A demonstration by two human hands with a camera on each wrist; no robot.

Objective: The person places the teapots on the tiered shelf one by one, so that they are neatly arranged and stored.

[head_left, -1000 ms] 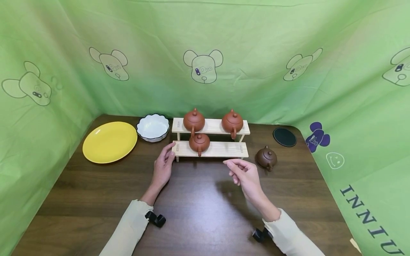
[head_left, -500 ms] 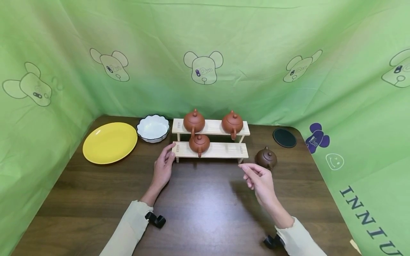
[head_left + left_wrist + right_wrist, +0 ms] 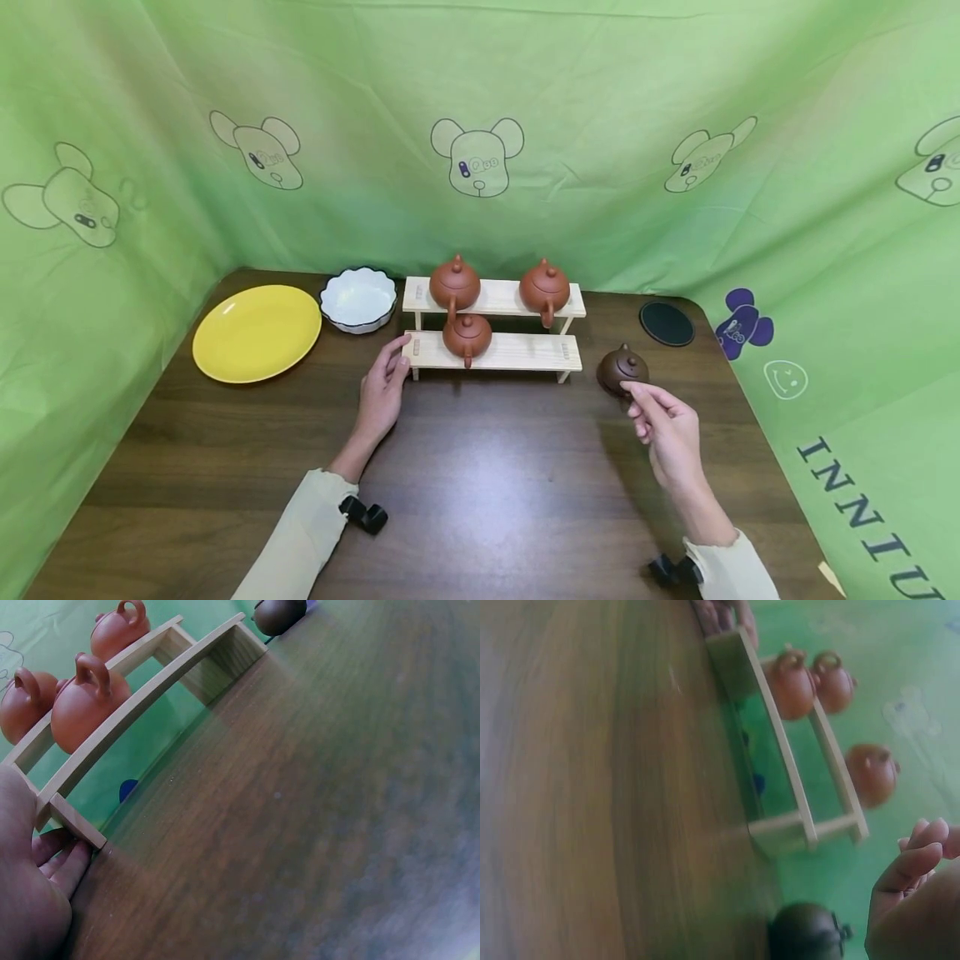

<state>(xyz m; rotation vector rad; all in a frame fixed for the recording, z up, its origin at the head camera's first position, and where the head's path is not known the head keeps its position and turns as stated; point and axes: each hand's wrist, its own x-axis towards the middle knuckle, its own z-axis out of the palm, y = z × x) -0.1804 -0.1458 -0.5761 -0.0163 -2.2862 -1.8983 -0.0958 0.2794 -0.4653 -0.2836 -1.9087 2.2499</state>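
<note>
My left hand [image 3: 382, 396] holds the left end of a two-tier wooden shelf [image 3: 517, 353]. In the left wrist view its fingers [image 3: 69, 864] curl behind the shelf's end leg. Two reddish-brown teapots, one on the left [image 3: 454, 282] and one on the right [image 3: 544, 286], stand on the upper tier. A smaller reddish teapot [image 3: 467, 333] sits left of centre on the lower tier. My right hand [image 3: 671, 433], thumb and index tips together and other fingers curled, hovers empty at the near side of a dark brown teapot [image 3: 621, 367]. That teapot's handle is mostly hidden behind the fingertips.
A yellow oval plate [image 3: 257, 335] lies at the far left, with a white scalloped bowl [image 3: 358, 298] beside it. Toward the back right corner lies a black round coaster [image 3: 667, 323]. Green printed cloth [image 3: 360, 217] hangs behind and along both sides of the wooden table [image 3: 480, 500].
Keeping its pinched shape, my right hand has moved right from in front of the shelf to the dark brown teapot. My left hand, the shelf and the teapots have stayed put.
</note>
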